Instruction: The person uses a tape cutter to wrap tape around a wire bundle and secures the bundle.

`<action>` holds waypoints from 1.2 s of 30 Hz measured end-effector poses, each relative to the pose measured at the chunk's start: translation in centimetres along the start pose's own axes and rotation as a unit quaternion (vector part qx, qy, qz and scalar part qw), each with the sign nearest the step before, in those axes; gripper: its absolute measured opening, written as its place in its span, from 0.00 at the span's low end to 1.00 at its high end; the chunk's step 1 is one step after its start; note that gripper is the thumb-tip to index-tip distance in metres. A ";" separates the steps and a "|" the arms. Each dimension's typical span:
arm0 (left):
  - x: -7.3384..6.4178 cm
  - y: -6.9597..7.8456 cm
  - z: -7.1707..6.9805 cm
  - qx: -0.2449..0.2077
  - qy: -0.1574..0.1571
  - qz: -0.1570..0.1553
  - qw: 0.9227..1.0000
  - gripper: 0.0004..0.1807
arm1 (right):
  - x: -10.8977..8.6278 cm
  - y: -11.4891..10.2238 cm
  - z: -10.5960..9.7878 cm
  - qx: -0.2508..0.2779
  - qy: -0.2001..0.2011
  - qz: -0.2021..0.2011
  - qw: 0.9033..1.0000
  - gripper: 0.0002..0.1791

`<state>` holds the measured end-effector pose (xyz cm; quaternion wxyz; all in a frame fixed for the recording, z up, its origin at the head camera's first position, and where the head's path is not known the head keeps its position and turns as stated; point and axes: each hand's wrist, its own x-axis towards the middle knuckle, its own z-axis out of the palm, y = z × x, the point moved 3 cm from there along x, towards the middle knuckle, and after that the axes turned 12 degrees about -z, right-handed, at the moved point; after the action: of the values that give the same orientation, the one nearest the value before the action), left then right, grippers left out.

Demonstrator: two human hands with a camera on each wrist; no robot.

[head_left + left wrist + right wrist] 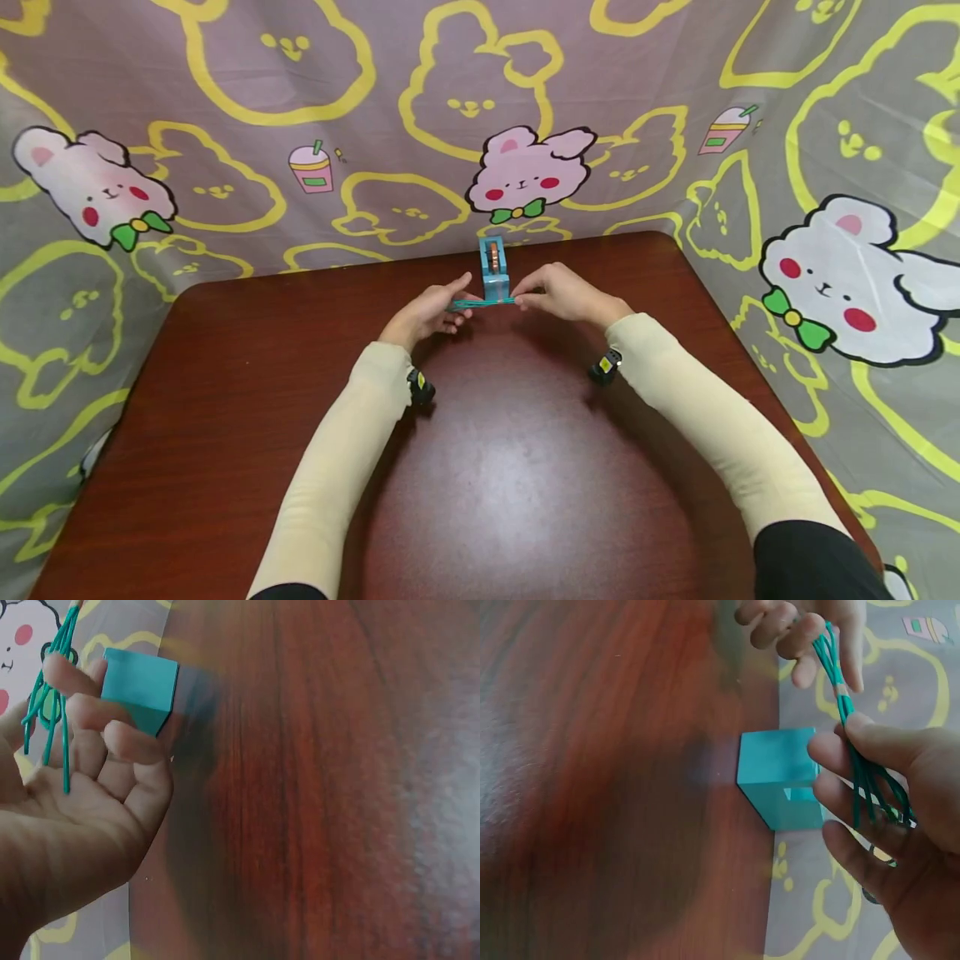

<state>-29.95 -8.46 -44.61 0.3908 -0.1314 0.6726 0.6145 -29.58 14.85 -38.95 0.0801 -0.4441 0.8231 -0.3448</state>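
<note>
A bundle of thin green cord [480,304] stretches between the two hands, above the table in front of a blue tape dispenser [495,271]. A pale band [842,689] wraps the cord near its middle. My right hand [558,292] pinches the bundle between thumb and index finger, and loose strands and loops hang past its palm in the right wrist view. My left hand [431,312] holds the other end between thumb and curled fingers, with strand ends over the palm [82,802]. The dispenser carries a roll of tape [493,257].
The dark red-brown wooden table [495,467] is glossy and has rounded far corners. A patterned curtain [420,100] with cartoon rabbits and yellow outlines hangs behind the table and along its sides, close behind the dispenser.
</note>
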 end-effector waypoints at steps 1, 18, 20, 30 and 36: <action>0.1 0.0 0.0 0.003 -0.009 -0.010 1.000 0.36 | -0.1 -0.1 0.1 -0.019 0.004 -0.009 1.000 0.08; 0.3 0.5 0.2 0.044 -0.049 -0.024 0.998 0.28 | -0.8 -0.7 0.8 -0.190 0.045 -0.074 0.978 0.08; 0.3 0.6 0.2 0.048 -0.046 -0.009 0.998 0.25 | -0.9 -0.7 0.7 -0.189 0.047 -0.073 0.978 0.08; -0.4 1.0 0.3 0.078 0.036 0.089 0.992 0.13 | 0.2 -0.1 -0.2 -0.035 0.043 0.021 0.998 0.11; -0.8 1.2 0.7 0.101 0.087 0.165 0.977 0.13 | 1.2 1.6 -0.7 0.059 0.067 0.101 0.991 0.20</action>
<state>-29.96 -7.74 -43.17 0.2349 -0.0316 0.7750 0.5858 -31.71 14.84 -39.22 0.0856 -0.3295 0.8451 -0.4121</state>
